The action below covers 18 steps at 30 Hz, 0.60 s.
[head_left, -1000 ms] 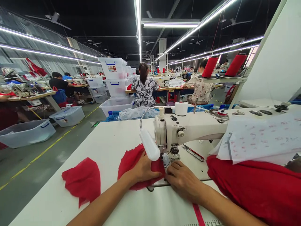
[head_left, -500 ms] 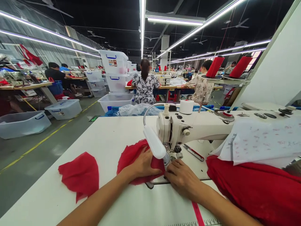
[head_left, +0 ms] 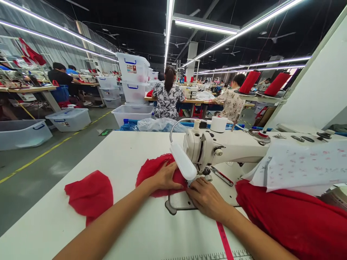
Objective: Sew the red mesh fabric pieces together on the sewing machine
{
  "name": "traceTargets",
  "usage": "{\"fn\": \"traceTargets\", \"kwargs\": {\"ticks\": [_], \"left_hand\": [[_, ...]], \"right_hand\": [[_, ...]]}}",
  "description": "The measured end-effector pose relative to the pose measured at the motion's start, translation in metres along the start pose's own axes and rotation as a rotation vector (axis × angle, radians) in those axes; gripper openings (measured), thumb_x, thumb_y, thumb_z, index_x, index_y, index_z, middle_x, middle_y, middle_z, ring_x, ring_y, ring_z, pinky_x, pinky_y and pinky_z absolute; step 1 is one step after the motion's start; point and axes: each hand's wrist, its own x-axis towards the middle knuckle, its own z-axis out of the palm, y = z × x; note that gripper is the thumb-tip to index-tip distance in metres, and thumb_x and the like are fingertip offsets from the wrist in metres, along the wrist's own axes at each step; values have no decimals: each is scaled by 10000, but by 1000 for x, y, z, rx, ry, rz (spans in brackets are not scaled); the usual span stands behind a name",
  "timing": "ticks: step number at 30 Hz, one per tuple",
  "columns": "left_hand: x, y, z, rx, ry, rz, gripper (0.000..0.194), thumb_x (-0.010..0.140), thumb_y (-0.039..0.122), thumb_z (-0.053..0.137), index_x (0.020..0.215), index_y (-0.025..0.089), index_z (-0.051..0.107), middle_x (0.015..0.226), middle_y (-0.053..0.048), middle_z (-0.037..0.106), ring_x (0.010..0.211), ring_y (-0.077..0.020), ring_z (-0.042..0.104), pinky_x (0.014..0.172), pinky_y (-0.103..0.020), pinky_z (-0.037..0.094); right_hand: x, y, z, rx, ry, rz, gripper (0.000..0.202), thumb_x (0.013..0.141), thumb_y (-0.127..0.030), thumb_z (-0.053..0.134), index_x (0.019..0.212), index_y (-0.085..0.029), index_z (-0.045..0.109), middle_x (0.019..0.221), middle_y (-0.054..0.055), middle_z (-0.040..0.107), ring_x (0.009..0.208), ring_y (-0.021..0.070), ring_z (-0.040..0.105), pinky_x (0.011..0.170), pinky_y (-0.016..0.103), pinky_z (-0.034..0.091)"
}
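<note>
The red cloth (head_left: 148, 173) looks light, soft and limp, so I expect it to crease or bunch under a careless push rather than break, and to slide easily. The best hold seems to be a flat, spread palm over its middle, with a light pinch at the edge nearest the sewing machine (head_left: 238, 144). My left grip (head_left: 166, 177) is spread wide, thumb apart from the fingers, resting on it; my right grip (head_left: 203, 196) is curled by its edge at the machine's needle end, and I cannot tell whether it pinches any. The cloth lies on the white surface (head_left: 151, 231), at the left of the sewing machine. It is plain deep red, thin-looking and roughly rounded, with a frilly far edge; the lamp (head_left: 184, 160) and my hand hide part of it.
</note>
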Motion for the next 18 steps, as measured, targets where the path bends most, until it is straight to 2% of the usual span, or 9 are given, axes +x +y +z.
{"fn": "traceTargets", "kwargs": {"ticks": [4, 10, 15, 18], "left_hand": [[7, -9, 0, 9, 26, -15, 824, 566, 347, 755, 1281, 218, 367, 1279, -88, 490, 1219, -290, 383, 1033, -471, 260], [12, -17, 1, 6, 58, -31, 760, 586, 352, 743, 1254, 212, 409, 1287, -86, 486, 1229, -298, 371, 1052, -469, 234], [11, -18, 1, 6, 85, -65, 845, 562, 367, 753, 1297, 215, 366, 1363, -93, 407, 1265, -303, 320, 1082, -464, 164], [10, -16, 1, -2, 103, -86, 834, 544, 351, 760, 1282, 217, 396, 1362, -90, 414, 1267, -303, 319, 1086, -461, 150]], "right_hand": [[2, 1, -3, 31, 11, 27, 182, 832, -112, 431, 911, -138, 592, 815, 82, 541, 785, 202, 471, 732, 346, 376], [1, 1, -3, 59, 21, 61, 177, 835, -130, 430, 922, -133, 584, 808, 80, 541, 778, 203, 485, 742, 351, 383], [0, 0, -3, 67, 48, 63, 180, 839, -129, 417, 908, -138, 583, 808, 81, 550, 798, 208, 500, 751, 352, 377], [-1, 0, -3, 83, 55, 67, 176, 825, -122, 428, 904, -140, 585, 822, 84, 555, 806, 209, 502, 731, 340, 377]]}}
